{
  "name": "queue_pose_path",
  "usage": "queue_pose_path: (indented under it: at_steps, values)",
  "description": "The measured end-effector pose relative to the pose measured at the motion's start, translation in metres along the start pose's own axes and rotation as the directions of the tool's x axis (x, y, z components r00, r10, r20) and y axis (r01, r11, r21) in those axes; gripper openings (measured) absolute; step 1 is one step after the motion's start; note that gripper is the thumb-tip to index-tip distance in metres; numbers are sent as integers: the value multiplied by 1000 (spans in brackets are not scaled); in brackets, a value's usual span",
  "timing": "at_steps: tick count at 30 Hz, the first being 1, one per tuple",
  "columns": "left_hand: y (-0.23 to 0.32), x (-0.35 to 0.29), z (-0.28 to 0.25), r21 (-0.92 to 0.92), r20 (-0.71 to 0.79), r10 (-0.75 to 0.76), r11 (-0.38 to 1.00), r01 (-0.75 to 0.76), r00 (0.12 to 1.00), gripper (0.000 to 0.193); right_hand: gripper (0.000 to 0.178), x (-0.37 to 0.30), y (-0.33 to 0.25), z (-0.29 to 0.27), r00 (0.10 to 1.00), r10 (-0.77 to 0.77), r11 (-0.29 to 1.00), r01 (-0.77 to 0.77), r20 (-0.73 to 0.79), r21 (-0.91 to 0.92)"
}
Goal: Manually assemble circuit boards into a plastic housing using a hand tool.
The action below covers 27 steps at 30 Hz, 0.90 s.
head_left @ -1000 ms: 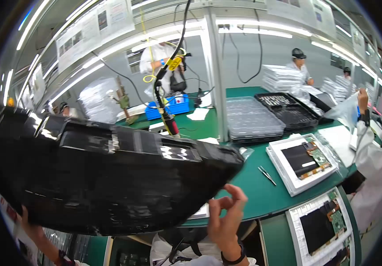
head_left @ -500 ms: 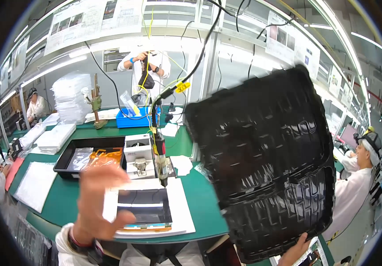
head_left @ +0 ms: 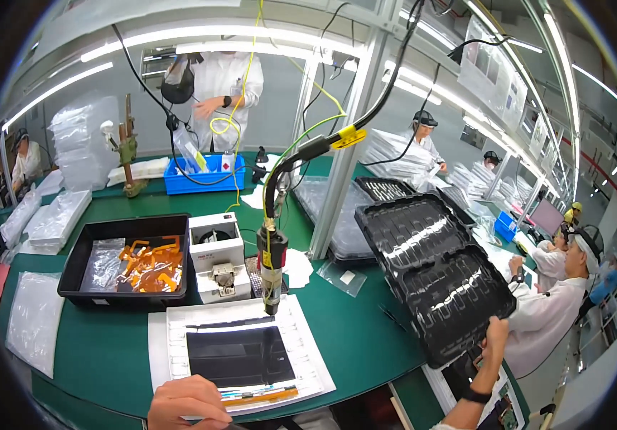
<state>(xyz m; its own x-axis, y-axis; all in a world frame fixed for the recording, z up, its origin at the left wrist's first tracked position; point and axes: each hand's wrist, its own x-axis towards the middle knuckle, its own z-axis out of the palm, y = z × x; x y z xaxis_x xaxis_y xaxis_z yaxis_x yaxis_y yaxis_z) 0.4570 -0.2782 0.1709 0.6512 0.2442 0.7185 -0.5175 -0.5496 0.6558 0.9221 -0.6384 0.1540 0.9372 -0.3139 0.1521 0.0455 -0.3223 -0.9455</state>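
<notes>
My right hand grips the near edge of a black plastic tray with rows of moulded pockets. The tray is tilted, held up over the right side of the bench. Loosely curved, my left hand is at the lower edge of the view, with a gap showing between thumb and fingers and nothing visible in it. Beside it lies a dark flat display panel with an orange strip along its near edge. Under the panel is a stack of white sheets.
A black bin holds orange flex pieces and clear bags. Near it stand a white box fixture and a hanging black tool. A blue bin sits farther back. Tweezers lie beside the tray. Co-workers sit at right.
The black tray has moved farther away and right, tipping flatter. My left hand has come down toward the near edge from above the panel, its fingers less spread. The view has shifted right.
</notes>
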Motion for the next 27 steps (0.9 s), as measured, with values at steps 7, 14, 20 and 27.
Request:
queue_pose_path:
  at_steps: [7,14,20,27]
  values:
    - [-19,-13,-29,29,-123,-91,995,95,988,9,14,52,-34,142,970,94,987,-120,223,106]
    - [-13,-23,-28,156,-192,-154,970,185,969,10,16,64,-80,298,907,153,966,-221,392,133]
    - [1,-31,-19,294,-255,-391,840,456,885,12,33,79,-67,362,888,184,983,-169,421,-73]
    - [-36,-36,2,197,-363,-455,815,544,813,12,47,34,-91,335,646,-548,520,760,531,-389]
